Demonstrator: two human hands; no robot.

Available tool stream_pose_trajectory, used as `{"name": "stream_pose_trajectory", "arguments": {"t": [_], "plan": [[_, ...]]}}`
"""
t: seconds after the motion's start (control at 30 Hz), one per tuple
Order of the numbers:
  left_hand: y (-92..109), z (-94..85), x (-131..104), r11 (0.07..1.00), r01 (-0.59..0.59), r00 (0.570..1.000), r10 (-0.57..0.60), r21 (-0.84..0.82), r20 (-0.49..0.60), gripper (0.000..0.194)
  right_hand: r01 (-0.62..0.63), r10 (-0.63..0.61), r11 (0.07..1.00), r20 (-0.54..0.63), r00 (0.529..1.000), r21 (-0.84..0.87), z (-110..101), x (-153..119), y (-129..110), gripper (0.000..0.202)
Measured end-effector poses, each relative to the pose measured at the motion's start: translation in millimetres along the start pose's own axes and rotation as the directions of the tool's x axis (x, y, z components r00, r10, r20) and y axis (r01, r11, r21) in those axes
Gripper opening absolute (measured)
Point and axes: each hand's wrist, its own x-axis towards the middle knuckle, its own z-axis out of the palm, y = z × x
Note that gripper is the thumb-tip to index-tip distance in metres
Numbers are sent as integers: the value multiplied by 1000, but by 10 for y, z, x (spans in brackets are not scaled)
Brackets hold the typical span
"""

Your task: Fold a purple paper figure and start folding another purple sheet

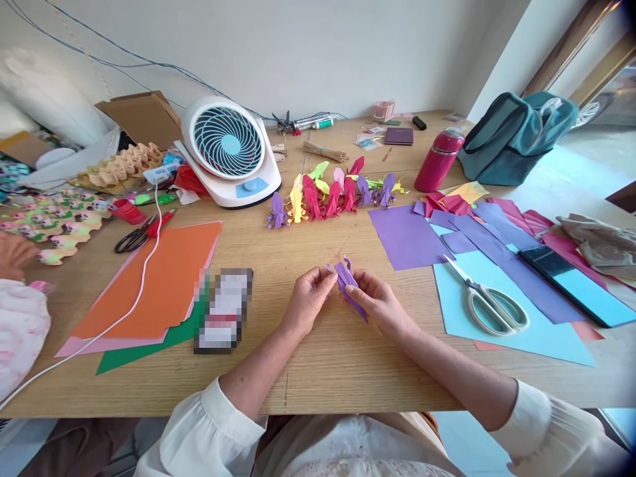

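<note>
Above the middle of the wooden table I hold a small purple folded-paper figure with thin curled strips at its top. My right hand is closed on its body, the thumb lying over the folds. At the figure's left side my left hand pinches one of the thin strips between thumb and fingertips. Beyond my hands stands a cluster of similar folded-paper figures in red, yellow, green, pink and purple. To the right, white-handled scissors rest on a light blue paper sheet.
Orange sheets and a phone lie left, crossed by a white cable. A fan stands behind. Purple paper, a dark phone, a red bottle and a teal bag are right. Another person's hand shows far left.
</note>
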Motion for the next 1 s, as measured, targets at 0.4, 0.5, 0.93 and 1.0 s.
{"name": "stream_pose_trajectory", "arguments": {"t": [0.4,0.5,0.93,1.0], "plan": [[-40,30,-22,997,16,999,-20,77,49,27,-63,74,993,-106,992,103,-10,25,39,40],[-30,18,-14,996,-3,1000,2,92,12,23,-79,90,992,-109,990,101,-6,16,33,39],[-18,47,-53,995,-8,1000,9,104,-3,20,3,-1,1000,-149,989,12,-18,-11,4,37],[-17,53,-55,993,-12,1000,14,114,-21,20,1,1,1000,-142,990,17,-19,-11,-9,37]]}}
